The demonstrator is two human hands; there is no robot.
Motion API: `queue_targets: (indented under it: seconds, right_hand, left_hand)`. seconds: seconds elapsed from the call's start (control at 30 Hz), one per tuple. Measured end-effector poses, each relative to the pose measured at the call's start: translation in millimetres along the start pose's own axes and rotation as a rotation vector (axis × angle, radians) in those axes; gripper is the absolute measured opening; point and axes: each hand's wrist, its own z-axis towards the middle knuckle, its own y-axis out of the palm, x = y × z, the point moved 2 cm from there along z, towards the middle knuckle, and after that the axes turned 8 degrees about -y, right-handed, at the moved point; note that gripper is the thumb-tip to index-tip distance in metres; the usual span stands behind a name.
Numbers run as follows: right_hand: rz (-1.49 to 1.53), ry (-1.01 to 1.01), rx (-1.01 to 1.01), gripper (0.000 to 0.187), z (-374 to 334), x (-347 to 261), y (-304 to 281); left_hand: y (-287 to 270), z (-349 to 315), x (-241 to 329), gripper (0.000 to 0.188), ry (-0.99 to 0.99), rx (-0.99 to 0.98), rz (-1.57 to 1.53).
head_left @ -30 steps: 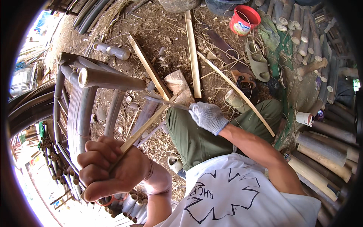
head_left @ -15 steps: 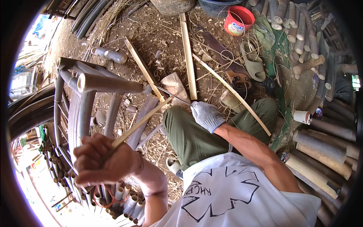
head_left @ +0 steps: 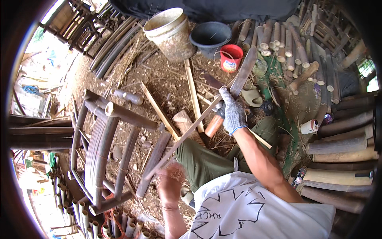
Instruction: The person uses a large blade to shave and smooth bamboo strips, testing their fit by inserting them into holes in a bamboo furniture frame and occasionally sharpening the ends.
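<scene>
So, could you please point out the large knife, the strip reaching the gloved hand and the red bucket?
Large knife [head_left: 244,73], head view: on its broad blade.
Strip [head_left: 185,135], head view: about midway along its length.
Red bucket [head_left: 237,62], head view: on its outer wall.

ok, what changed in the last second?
The right hand moved forward; the knife swung from pointing left to pointing away. The far end of the bamboo strip now meets the glove. The left hand moved right, blurred, apparently off the strip. The view tilted up. Unchanged: bamboo frame, red bucket.
</scene>
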Motion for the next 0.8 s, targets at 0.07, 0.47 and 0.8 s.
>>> queue_targets:
  seconds: [0.07, 0.47, 0.8]
  right_hand:
    - [-0.163, -0.107, -0.006, 0.018, -6.5, -35.5, 8.0]
    - [-1.062, -1.029, -0.306, 0.028, -43.2, -140.9, 21.2]
    - [-1.592, -0.841, -0.873, 0.047, -112.3, -85.8, 20.2]
  left_hand:
    - [5.5, -25.5, -25.9, 0.038, -0.136, -0.251, 0.758]
    - [88.3, 43.4, -12.1, 0.036, 0.020, -0.375, 0.700]
    - [94.1, 10.2, -6.5, 0.030, 0.683, -0.114, 1.053]
